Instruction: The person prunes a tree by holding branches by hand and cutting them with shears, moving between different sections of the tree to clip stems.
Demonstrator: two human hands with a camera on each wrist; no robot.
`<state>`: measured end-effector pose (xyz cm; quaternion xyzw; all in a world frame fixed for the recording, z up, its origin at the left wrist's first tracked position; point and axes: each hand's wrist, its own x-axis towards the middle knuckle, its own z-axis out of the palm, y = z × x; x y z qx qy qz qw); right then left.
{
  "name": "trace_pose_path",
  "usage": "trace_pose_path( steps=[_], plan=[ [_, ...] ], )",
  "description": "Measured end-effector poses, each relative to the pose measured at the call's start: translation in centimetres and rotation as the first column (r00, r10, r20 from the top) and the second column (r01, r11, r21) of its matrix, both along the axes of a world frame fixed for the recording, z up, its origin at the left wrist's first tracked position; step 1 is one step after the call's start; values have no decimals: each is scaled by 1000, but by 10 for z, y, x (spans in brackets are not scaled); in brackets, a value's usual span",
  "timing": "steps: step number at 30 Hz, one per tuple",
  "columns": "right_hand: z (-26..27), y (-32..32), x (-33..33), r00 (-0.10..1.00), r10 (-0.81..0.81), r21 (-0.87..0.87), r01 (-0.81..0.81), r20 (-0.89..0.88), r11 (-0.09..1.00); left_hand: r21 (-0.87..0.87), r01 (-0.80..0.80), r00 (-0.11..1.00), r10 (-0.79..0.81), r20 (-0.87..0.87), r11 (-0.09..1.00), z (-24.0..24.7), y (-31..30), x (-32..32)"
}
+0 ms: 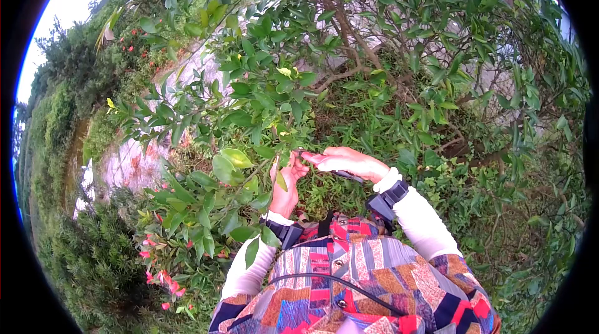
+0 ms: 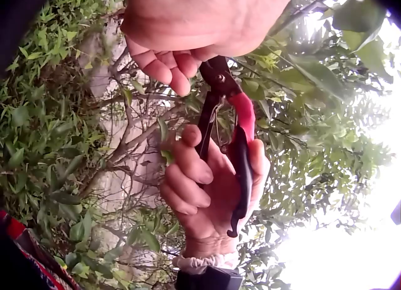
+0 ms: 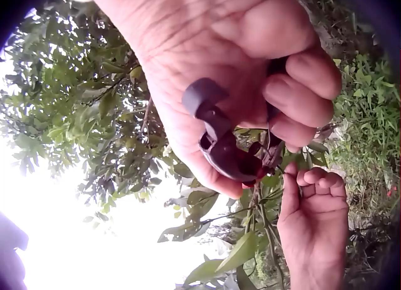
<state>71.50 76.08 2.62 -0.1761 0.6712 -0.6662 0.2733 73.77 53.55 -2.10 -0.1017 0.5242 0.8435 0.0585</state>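
Observation:
Pruning shears (image 2: 243, 161) with red and black handles are gripped in my right hand (image 1: 350, 162), its fingers curled round them in the left wrist view (image 2: 188, 177). Seen from the right wrist, the dark handle (image 3: 229, 158) lies against the palm of that hand (image 3: 213, 64). My left hand (image 1: 286, 190) is just beside the shears' head, its thumb and fingertips bent together at a thin twig in the right wrist view (image 3: 316, 230). In the left wrist view this hand (image 2: 207, 20) partly covers the blades, so the cutting point is hidden.
Leafy branches (image 1: 243, 115) surround both hands, and thicker brown limbs (image 1: 340, 15) stand beyond them. Pink-red flowers (image 1: 165, 278) are low on the left. Green undergrowth (image 1: 349, 109) covers the ground below. A patterned garment (image 1: 349, 271) fills the bottom of the head view.

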Motion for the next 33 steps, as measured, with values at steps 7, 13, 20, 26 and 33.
trace_pose_path(
  steps=[7,13,20,26,33],
  plan=[
    [30,4,5,965,40,-31,-33,260,999,36,-40,999,42,-34,999,-8,-4,0],
    [30,0,6,948,40,-81,-15,316,997,2,90,995,-90,47,996,-1,-1,10],
    [21,8,21,958,101,-64,-87,268,994,-55,218,954,-201,221,974,-8,-2,23],
    [21,22,34,998,-47,2,47,42,999,-172,168,966,-127,226,971,4,-15,37],
    [43,24,45,986,-115,215,140,-123,966,-359,59,998,-45,47,932,32,-23,52]
  ],
)
